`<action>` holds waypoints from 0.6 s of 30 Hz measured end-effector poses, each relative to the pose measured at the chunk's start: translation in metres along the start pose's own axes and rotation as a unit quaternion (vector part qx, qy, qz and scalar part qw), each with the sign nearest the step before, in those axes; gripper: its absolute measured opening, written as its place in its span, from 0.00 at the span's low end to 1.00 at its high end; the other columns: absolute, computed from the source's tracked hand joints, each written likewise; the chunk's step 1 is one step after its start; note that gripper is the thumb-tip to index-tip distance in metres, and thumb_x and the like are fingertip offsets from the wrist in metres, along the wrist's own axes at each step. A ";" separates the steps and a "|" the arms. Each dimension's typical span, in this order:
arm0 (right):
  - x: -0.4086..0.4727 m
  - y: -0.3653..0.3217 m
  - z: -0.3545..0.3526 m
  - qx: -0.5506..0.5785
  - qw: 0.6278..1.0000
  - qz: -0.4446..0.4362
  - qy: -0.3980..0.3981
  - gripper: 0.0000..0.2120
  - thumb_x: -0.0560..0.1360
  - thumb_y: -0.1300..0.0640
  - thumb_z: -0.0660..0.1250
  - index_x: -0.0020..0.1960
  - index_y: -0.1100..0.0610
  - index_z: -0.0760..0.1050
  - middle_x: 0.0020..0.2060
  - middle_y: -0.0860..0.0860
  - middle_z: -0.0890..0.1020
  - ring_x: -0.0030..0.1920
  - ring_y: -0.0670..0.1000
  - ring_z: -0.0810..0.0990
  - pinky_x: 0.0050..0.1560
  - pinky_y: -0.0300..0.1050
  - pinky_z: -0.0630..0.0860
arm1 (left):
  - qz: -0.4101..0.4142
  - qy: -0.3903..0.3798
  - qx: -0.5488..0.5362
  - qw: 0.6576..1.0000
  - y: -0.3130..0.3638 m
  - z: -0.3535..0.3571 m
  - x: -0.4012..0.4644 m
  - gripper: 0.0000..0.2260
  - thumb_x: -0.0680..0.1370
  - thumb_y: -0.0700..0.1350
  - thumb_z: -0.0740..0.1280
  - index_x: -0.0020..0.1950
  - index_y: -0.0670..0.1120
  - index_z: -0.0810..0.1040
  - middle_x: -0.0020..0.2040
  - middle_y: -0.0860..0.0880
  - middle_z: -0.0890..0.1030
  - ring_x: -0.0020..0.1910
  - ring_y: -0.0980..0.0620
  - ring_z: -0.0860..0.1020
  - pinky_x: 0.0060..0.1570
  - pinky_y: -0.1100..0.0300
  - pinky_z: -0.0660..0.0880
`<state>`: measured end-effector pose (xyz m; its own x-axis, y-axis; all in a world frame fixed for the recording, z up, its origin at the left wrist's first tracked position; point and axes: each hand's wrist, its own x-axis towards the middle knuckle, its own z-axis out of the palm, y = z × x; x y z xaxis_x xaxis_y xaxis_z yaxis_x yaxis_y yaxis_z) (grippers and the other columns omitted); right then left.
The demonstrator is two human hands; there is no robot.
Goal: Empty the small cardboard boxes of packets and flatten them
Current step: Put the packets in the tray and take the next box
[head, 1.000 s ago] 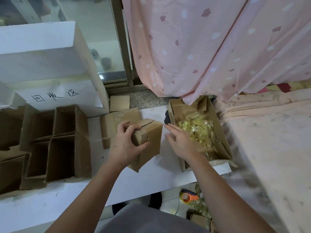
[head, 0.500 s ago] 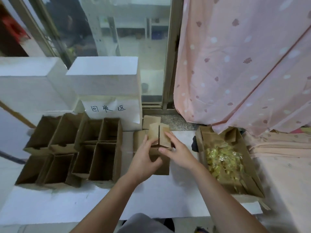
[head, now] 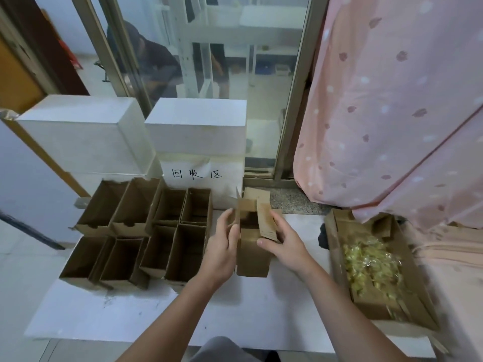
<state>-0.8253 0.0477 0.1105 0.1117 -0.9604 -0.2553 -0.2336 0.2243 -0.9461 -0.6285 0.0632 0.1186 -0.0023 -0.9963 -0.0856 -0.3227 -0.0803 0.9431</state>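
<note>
Your left hand (head: 222,246) cups the small brown cardboard box (head: 252,246) standing at the white tabletop's (head: 156,314) centre; your right hand (head: 283,246) pinches its flap. Keep both grips firm, fold flaps outward, then press the walls flat, away from the packet-filled carton (head: 376,270) at three o'clock.

Bare white table (head: 156,317) along near edge, open from left to centre. Left-centre blocked by cluster of empty open boxes (head: 146,231), packed touching. Far side walled by two white blocks (head: 193,126) w/ paper label. Right: big carton of yellow packets (head: 373,267), pink curtain (head: 392,113) hanging over its far end. Narrow gap betw. held small box (head: 252,254) and carton.
</note>
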 end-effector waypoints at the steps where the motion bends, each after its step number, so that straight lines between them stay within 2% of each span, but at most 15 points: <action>1: -0.001 -0.001 0.001 0.001 1.000 0.001 0.008 0.42 0.69 0.45 0.79 0.76 0.32 0.62 0.72 0.41 0.73 0.71 0.44 0.72 0.72 0.52 0.73 | 0.002 0.011 -0.004 1.000 0.001 0.000 0.001 0.17 0.88 0.51 0.56 0.77 0.64 0.60 0.57 0.63 0.83 0.56 0.61 0.83 0.57 0.59 0.80; 3: -0.004 -0.004 0.004 -0.006 1.000 -0.009 0.026 0.39 0.72 0.47 0.77 0.78 0.36 0.62 0.73 0.39 0.71 0.72 0.41 0.70 0.73 0.47 0.70 | 0.009 0.022 -0.014 1.000 0.002 -0.001 0.003 0.19 0.88 0.44 0.55 0.75 0.65 0.60 0.54 0.66 0.82 0.53 0.60 0.83 0.56 0.55 0.81; 4: -0.005 -0.007 0.006 -0.013 0.999 -0.014 0.035 0.38 0.75 0.48 0.76 0.79 0.38 0.61 0.74 0.38 0.69 0.72 0.39 0.68 0.73 0.43 0.68 | 0.012 0.021 -0.013 1.000 0.002 -0.001 0.004 0.20 0.88 0.42 0.54 0.74 0.64 0.62 0.55 0.64 0.82 0.53 0.59 0.84 0.56 0.54 0.82; 6: -0.005 -0.008 0.006 -0.024 0.998 -0.029 0.050 0.36 0.77 0.48 0.74 0.80 0.41 0.61 0.75 0.37 0.67 0.74 0.38 0.66 0.74 0.40 0.65 | 0.017 0.012 -0.005 1.000 0.002 0.000 0.005 0.19 0.88 0.40 0.54 0.74 0.61 0.67 0.59 0.59 0.81 0.54 0.60 0.82 0.57 0.52 0.82; 8: -0.005 -0.009 0.006 -0.026 0.997 -0.041 0.060 0.34 0.78 0.47 0.72 0.80 0.42 0.61 0.74 0.36 0.69 0.73 0.36 0.66 0.74 0.40 0.65 | 0.015 0.010 -0.011 1.000 0.002 0.002 0.006 0.16 0.88 0.41 0.53 0.71 0.56 0.72 0.60 0.58 0.80 0.56 0.63 0.80 0.59 0.50 0.82; 12: -0.008 -0.016 0.004 0.062 0.990 -0.048 0.116 0.25 0.83 0.53 0.65 0.79 0.47 0.63 0.68 0.38 0.74 0.62 0.27 0.72 0.62 0.27 0.70 | 0.007 0.019 -0.027 0.999 0.004 0.008 0.008 0.13 0.88 0.42 0.54 0.67 0.56 0.74 0.58 0.64 0.78 0.56 0.64 0.80 0.59 0.49 0.82; 13: -0.008 -0.017 0.004 0.093 0.986 -0.043 0.135 0.24 0.84 0.53 0.64 0.78 0.47 0.64 0.68 0.41 0.75 0.61 0.29 0.74 0.61 0.28 0.71 | 0.005 0.022 -0.028 0.999 0.004 0.009 0.009 0.13 0.88 0.43 0.55 0.67 0.57 0.74 0.58 0.64 0.78 0.56 0.64 0.80 0.59 0.48 0.82; 15: -0.005 -0.016 0.002 0.163 0.972 -0.024 0.169 0.21 0.85 0.51 0.62 0.76 0.42 0.66 0.66 0.46 0.79 0.62 0.42 0.79 0.65 0.42 0.75 | -0.002 0.027 -0.030 0.999 0.004 0.011 0.011 0.13 0.88 0.43 0.55 0.67 0.56 0.74 0.58 0.64 0.78 0.54 0.62 0.80 0.58 0.47 0.81; 16: -0.003 -0.015 0.001 0.199 0.963 -0.005 0.183 0.20 0.85 0.52 0.61 0.75 0.39 0.67 0.64 0.48 0.81 0.61 0.48 0.81 0.64 0.49 0.76 | -0.005 0.028 -0.030 0.999 0.005 0.011 0.012 0.13 0.88 0.44 0.55 0.68 0.56 0.74 0.58 0.64 0.78 0.54 0.61 0.80 0.58 0.47 0.81; 18: 0.000 -0.014 0.000 0.239 0.948 0.015 0.209 0.20 0.85 0.55 0.59 0.71 0.35 0.69 0.59 0.51 0.84 0.58 0.53 0.83 0.59 0.54 0.77 | -0.006 0.026 -0.027 0.999 0.005 0.013 0.013 0.13 0.88 0.44 0.54 0.69 0.55 0.74 0.59 0.62 0.78 0.55 0.61 0.80 0.58 0.49 0.82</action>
<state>-0.8219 0.0443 0.1236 -0.3031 -0.9120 -0.2763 0.2456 0.2054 -0.9474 -0.6424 0.0498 0.1183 0.0508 -0.9953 -0.0821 -0.2708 -0.0928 0.9581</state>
